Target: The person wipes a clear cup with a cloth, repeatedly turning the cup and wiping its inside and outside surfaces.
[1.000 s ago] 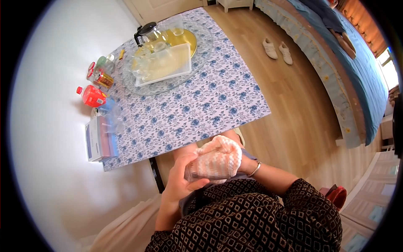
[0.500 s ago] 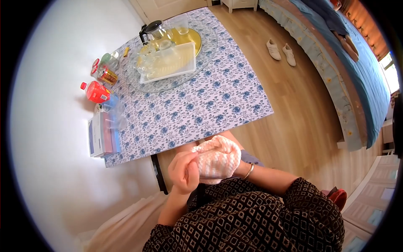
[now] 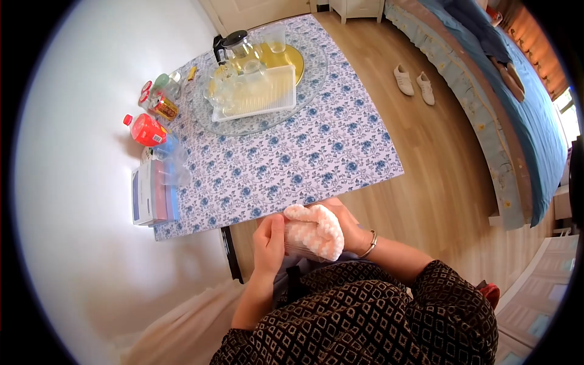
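Observation:
A folded pink-and-white chunky knitted piece (image 3: 319,231) is held over my lap, just in front of the table edge. My left hand (image 3: 267,246) is closed on its left side, with the thumb upward. On the other side, my right hand (image 3: 350,225) grips it from behind; most of those fingers are hidden by the fabric. Fine pale strands or a sheer film lie across the lower left part of the knit, too small to tell which. A bracelet (image 3: 372,243) circles my right wrist.
The table's floral cloth (image 3: 292,164) carries a white tray (image 3: 261,112) of glassware, a glass pitcher (image 3: 240,48), a red-labelled bottle (image 3: 146,129), a can (image 3: 164,107) and a box (image 3: 146,194). White shoes (image 3: 403,80) stand on the floor. A person's legs (image 3: 486,36) rest on the bed (image 3: 523,121).
The knitted piece has turned and folded over, its bulky edge now towards the right. My left hand has shifted slightly, and more of my right hand shows. The view has tilted a little.

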### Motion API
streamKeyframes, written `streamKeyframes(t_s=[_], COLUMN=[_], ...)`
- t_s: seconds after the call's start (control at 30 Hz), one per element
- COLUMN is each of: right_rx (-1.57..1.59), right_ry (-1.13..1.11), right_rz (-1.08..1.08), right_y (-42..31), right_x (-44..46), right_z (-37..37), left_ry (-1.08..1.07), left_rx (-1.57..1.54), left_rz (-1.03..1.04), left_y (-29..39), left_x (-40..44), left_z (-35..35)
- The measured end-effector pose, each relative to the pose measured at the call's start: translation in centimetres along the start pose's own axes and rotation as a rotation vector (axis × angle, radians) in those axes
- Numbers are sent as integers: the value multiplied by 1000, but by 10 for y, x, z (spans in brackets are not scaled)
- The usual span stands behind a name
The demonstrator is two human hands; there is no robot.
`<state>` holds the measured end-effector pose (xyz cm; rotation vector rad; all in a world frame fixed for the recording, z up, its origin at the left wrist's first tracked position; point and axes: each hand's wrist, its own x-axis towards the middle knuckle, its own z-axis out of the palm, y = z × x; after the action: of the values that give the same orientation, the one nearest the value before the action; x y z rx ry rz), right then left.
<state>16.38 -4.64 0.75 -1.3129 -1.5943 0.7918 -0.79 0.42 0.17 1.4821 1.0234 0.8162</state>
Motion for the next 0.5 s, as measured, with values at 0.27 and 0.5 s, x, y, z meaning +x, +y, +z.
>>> streamKeyframes(t_s=[0.27, 0.5], right_rx=[1463, 375], right_ry=[-74, -103], right_rz=[593, 181], right_y=[2, 6], right_x=[0, 12], right_z=[38, 16], left_ry=[135, 58], left_rx=[282, 280], left_rz=[837, 739], left_y=[26, 21], left_x=[10, 13], left_z=[-11, -7])
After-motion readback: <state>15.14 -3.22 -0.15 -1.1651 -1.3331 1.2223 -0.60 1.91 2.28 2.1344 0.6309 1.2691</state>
